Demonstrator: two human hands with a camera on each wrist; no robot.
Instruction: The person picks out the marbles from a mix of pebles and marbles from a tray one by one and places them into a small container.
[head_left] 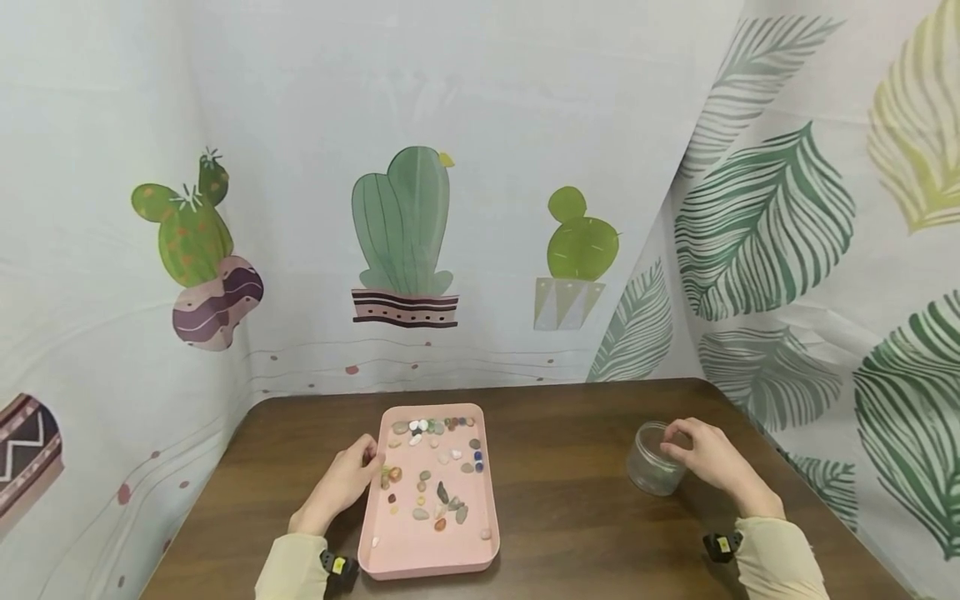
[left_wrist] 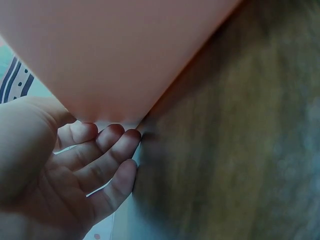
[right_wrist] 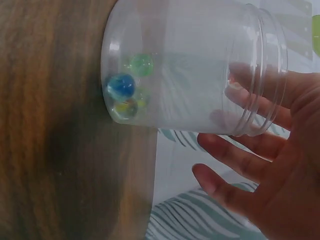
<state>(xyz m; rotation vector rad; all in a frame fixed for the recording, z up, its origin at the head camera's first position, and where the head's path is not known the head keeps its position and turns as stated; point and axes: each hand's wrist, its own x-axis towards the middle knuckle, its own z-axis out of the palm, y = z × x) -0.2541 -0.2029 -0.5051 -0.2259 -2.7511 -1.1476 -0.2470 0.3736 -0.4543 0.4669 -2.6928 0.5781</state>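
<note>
A pink tray (head_left: 427, 560) of small stones and marbles lies on the table. At its left rim my left hand (head_left: 347, 479) holds the edge; in the left wrist view the curled fingers (left_wrist: 107, 145) meet the tray's wall (left_wrist: 120, 55) and the thumb tip is hidden. To the right stands a clear open jar (head_left: 652, 471). My right hand (head_left: 712, 458) reaches over its mouth, thumb and forefinger inside the rim, pinching a small reddish-and-white marble (right_wrist: 232, 81). Several marbles, including a blue one (right_wrist: 121, 86) and a green one (right_wrist: 142, 65), lie at the jar's bottom.
The brown wooden table (head_left: 562, 517) spreads between tray and jar. Behind it hangs a white cloth (head_left: 495, 250) printed with cacti and leaves. Within the tray lie green stones (head_left: 442, 492), blue marbles (head_left: 478, 461) and white pebbles (head_left: 417, 426).
</note>
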